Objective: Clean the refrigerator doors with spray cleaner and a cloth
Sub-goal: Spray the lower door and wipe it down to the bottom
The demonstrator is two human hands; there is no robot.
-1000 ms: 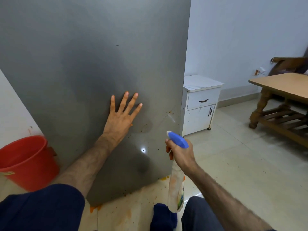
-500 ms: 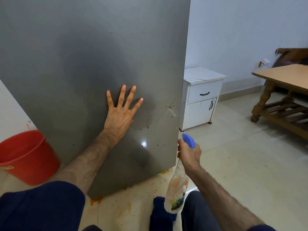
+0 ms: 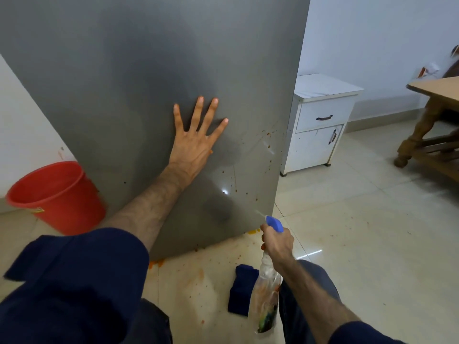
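Grey refrigerator door (image 3: 149,83) fills the view, orange specks clustered at its lower right corner. Red bucket (image 3: 53,194) stands at left. Left hand (image 3: 196,142) presses flat on the door, fingers spread, holding nothing. Right hand (image 3: 275,240) grips the spray bottle (image 3: 267,299) by its neck, blue nozzle aimed at the specks. Blue cloth (image 3: 242,285) lies on the floor beside the bottle. Judgement: spray should cover the speckled corner evenly before wiping; brace stays clear of the mist.

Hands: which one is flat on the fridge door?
The left hand, fingers spread flat against the grey door. The right hand is off the door, holding the spray bottle.
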